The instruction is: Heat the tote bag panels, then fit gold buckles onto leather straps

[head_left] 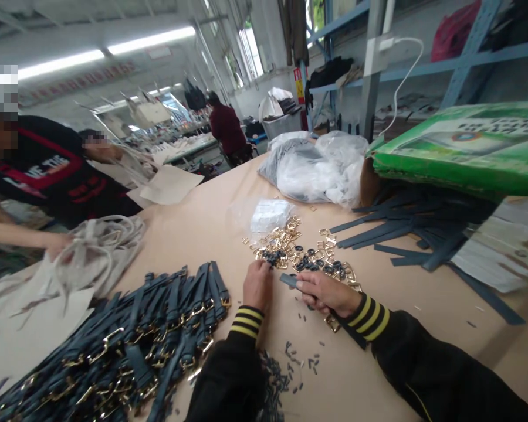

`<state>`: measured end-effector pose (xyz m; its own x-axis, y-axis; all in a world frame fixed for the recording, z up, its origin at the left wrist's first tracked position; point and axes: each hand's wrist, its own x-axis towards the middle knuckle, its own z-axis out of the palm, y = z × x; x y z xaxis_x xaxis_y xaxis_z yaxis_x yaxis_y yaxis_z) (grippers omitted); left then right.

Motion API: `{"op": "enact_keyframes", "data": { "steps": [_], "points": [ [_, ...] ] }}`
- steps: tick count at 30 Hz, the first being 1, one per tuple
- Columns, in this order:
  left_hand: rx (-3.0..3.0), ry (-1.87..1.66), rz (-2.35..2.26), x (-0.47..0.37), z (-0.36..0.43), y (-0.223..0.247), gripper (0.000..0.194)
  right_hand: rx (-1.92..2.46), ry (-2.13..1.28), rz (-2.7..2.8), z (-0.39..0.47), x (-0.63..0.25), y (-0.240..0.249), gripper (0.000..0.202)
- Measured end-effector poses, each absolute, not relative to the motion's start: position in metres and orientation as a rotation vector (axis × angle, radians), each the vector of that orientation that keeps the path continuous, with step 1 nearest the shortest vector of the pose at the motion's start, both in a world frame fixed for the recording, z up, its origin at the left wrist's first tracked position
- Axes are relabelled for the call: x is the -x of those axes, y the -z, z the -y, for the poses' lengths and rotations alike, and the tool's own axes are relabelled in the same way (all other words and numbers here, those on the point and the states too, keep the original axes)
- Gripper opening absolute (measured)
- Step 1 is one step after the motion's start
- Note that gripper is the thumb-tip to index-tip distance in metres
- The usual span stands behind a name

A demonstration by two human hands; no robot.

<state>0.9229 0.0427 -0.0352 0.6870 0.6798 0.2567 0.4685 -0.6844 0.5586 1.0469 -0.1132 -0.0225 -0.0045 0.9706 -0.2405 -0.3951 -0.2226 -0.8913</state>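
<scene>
My right hand (325,292) is closed on a dark strap (289,281), whose tip points left and whose other part runs under my wrist. A gold buckle (332,323) lies below that hand, against the strap. My left hand (259,285) is at the near edge of a pile of gold buckles (286,234) and dark loops (308,259); its fingers are bent, and what they hold, if anything, is hidden. Finished-looking straps with buckles (171,316) are heaped left of my left arm. Small dark pieces (278,375) lie scattered between my forearms.
Loose dark straps (405,225) lie at the right under a green box (462,146). Plastic bags (312,170) stand at the table's back. At the left, a person (48,170) handles light fabric bags (101,252); other people are farther back.
</scene>
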Motion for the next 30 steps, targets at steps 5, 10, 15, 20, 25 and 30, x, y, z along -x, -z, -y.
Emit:
{"op": "enact_keyframes", "data": {
  "steps": [5, 10, 15, 20, 25, 30],
  "points": [
    [-2.312, -0.605, -0.935, -0.931, -0.056, 0.045, 0.006, 1.18, -1.424, 0.797, 0.109, -1.042, 0.033, 0.015],
    [-1.857, -0.568, -0.922, -0.904, -0.026, 0.035, 0.022, 1.288, -1.294, 0.918, 0.106, -1.036, 0.033, 0.006],
    [-0.984, -0.603, -0.816, -0.886, 0.012, 0.023, 0.026, 1.421, -1.012, 1.169, 0.109, -1.026, 0.027, 0.014],
    [-0.941, -0.72, -0.81, -0.886, 0.031, 0.018, 0.024, 1.56, -0.832, 1.263, 0.112, -1.018, 0.019, 0.018],
    [-1.082, -0.764, -0.822, -0.888, 0.04, 0.02, 0.024, 1.556, -0.803, 1.373, 0.113, -1.02, 0.019, 0.016],
    [-1.397, -0.799, -0.898, -0.885, 0.053, 0.026, 0.02, 1.537, -0.891, 1.458, 0.113, -1.027, 0.024, 0.019]
  ]
}}
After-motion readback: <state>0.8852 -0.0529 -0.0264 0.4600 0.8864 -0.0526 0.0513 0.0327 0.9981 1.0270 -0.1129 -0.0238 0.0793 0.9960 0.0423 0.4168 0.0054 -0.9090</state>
